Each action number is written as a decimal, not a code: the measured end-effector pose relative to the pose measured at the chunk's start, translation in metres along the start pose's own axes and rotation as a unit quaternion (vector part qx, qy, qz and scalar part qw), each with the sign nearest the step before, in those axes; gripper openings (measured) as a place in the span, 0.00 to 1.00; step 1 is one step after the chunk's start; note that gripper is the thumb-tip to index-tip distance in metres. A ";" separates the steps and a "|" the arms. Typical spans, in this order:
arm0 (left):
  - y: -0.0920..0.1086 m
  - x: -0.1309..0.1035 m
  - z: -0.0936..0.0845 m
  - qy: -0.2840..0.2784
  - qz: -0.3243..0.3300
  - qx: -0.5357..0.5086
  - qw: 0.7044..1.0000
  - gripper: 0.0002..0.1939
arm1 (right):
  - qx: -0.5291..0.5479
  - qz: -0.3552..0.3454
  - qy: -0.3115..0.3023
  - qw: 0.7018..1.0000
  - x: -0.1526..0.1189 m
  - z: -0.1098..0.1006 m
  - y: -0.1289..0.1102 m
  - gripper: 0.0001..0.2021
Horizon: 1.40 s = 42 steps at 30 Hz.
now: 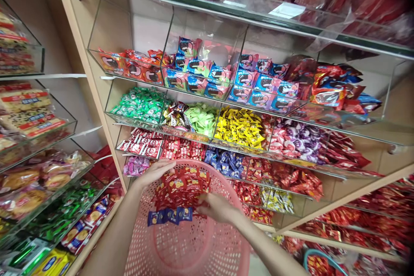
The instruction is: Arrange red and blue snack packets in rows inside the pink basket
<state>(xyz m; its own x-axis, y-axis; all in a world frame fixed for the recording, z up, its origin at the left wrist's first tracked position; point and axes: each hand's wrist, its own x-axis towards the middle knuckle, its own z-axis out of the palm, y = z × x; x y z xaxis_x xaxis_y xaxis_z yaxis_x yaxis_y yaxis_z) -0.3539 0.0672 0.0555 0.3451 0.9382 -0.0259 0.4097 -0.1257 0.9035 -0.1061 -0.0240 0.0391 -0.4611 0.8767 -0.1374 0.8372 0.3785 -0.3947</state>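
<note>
A pink perforated plastic basket (226,181) is tilted in front of the shelves. My left hand (155,173) grips its upper left rim, fingers laid along the edge. Inside the basket lies a heap of red candy packets (186,183) with orange fruit pictures. A short row of dark blue packets (170,215) rests just below that heap. My right hand (216,208) reaches into the basket from the right, its curled fingers closed at the edge of the red packets; the fingertips are partly hidden among them.
Glass-fronted shelf bins hold green candies (139,105), yellow candies (239,127), purple-and-white candies (297,140) and blue cookie packs (197,79). Bagged breads (29,108) fill the left shelves. A teal basket (310,253) stands at lower right. A glass shelf edge (226,6) runs overhead.
</note>
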 end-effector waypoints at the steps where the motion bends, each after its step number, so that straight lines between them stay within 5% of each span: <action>1: 0.001 0.000 0.000 -0.001 0.000 0.003 1.000 0.24 | 0.007 0.023 0.043 0.999 0.000 -0.010 0.012 0.11; 4: 0.001 0.001 0.001 0.009 -0.007 0.003 1.000 0.24 | -0.002 0.126 0.159 0.979 0.004 -0.032 0.056 0.14; 7: -0.002 0.002 0.001 0.015 -0.017 -0.005 1.000 0.24 | -0.047 0.267 0.250 0.930 0.010 -0.038 0.098 0.12; 12: -0.006 0.003 0.001 0.009 -0.015 -0.005 1.000 0.24 | -0.084 0.340 0.282 0.893 0.023 -0.025 0.131 0.09; 20: -0.003 0.002 0.001 0.011 -0.017 -0.006 1.000 0.23 | -0.071 0.321 0.317 0.889 0.028 -0.025 0.133 0.11; 25: -0.003 0.002 0.002 0.013 -0.021 -0.008 1.000 0.23 | 0.093 0.235 0.396 0.883 0.015 -0.031 0.139 0.13; 31: -0.005 0.003 0.003 0.010 -0.027 -0.014 0.999 0.22 | 0.453 0.172 0.385 0.785 0.001 -0.036 0.126 0.19; 36: -0.005 0.002 0.003 0.010 -0.024 -0.020 0.999 0.23 | 0.581 0.138 0.316 0.737 -0.008 -0.045 0.096 0.18; 39: -0.005 0.001 0.003 0.006 -0.025 -0.018 1.000 0.24 | 0.588 0.124 0.288 0.746 -0.010 -0.049 0.078 0.17; 42: -0.005 0.001 0.003 0.009 -0.020 -0.013 1.000 0.23 | 0.523 0.101 0.290 0.795 -0.010 -0.049 0.060 0.15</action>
<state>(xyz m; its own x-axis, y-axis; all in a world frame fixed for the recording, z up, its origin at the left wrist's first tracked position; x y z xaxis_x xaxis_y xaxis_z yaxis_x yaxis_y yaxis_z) -0.3532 0.0680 0.0502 0.3138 0.9479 -0.0552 0.4003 -0.0793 0.9129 -0.0364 0.0042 0.0615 0.1201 0.9924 0.0279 0.0334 0.0240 -0.9992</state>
